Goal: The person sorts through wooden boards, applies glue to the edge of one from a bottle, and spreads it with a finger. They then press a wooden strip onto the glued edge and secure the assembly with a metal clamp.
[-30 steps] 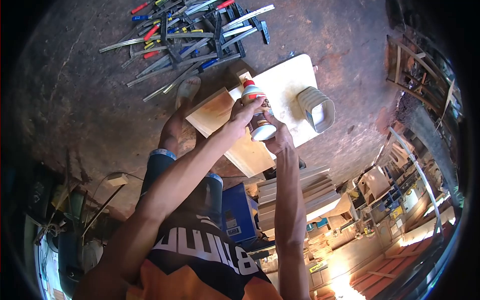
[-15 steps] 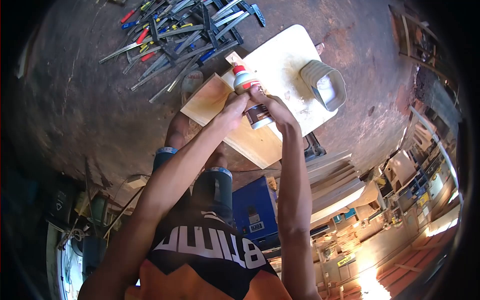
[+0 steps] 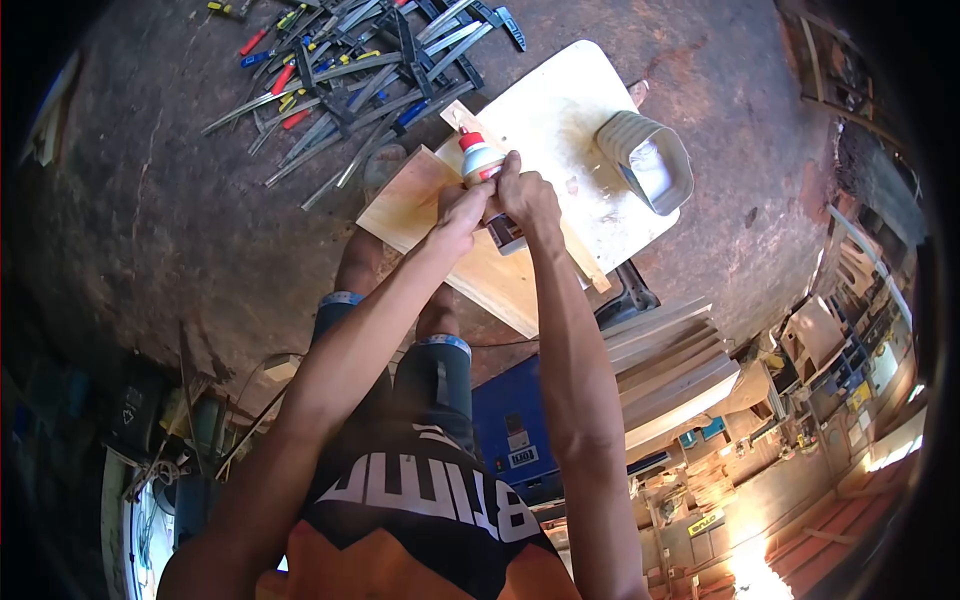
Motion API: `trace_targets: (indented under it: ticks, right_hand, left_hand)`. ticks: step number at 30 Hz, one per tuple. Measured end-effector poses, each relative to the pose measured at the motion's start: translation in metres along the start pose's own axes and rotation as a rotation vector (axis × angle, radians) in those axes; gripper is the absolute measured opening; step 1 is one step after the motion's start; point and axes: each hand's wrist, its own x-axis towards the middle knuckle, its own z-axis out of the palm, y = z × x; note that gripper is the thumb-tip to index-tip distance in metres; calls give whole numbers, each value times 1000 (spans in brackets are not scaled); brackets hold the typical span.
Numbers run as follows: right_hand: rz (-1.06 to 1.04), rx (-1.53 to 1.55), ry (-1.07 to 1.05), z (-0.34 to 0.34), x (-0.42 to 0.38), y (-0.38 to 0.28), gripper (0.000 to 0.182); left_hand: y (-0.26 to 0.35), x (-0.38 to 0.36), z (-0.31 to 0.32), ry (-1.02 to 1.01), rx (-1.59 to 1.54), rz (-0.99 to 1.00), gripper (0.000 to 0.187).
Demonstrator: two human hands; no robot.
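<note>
A white glue bottle (image 3: 481, 160) with a red cap is held in both hands, its cap pointing away from me. My left hand (image 3: 465, 207) is wrapped round the bottle's left side. On the right side, my right hand (image 3: 528, 198) grips the same bottle, thumb raised. Below the bottle lies a wide wooden board (image 3: 405, 205). A narrow wood strip (image 3: 584, 258) runs diagonally along the board's edge, passing under the hands. The cap is over the strip's far part; whether it touches the wood I cannot tell.
A white board or tabletop (image 3: 560, 90) holds a square tub (image 3: 645, 160). Many clamps (image 3: 400, 70) lie in a heap on the floor at the upper left. Stacked planks (image 3: 670, 380) and a blue box (image 3: 510, 410) are nearer my body.
My right hand has shifted its hold on the bottle, its thumb now raised. More of the narrow strip shows, and the bottle has moved slightly left.
</note>
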Motion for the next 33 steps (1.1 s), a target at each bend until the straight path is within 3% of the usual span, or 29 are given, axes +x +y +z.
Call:
trace_targets:
  ticks: [13,25,28,29,33]
  right_hand:
    - [-14,8,25,-6,-8,-8,79]
    - [-115,17,176,31,19,42,54]
    - [-129,29,175,29,19,43,53]
    - [-30,104,158,19,9,39,54]
    - [-39,58,177,19,11,49,57]
  left_hand:
    - [-3,11,1,61,97,53,32]
    - [-43,35,0,92,280,153,32]
    - [-44,39,-3,-21,384,133,33]
    - [-47,40,-2,-9,390,188,33]
    - [-37,16,13,67,465,153,31]
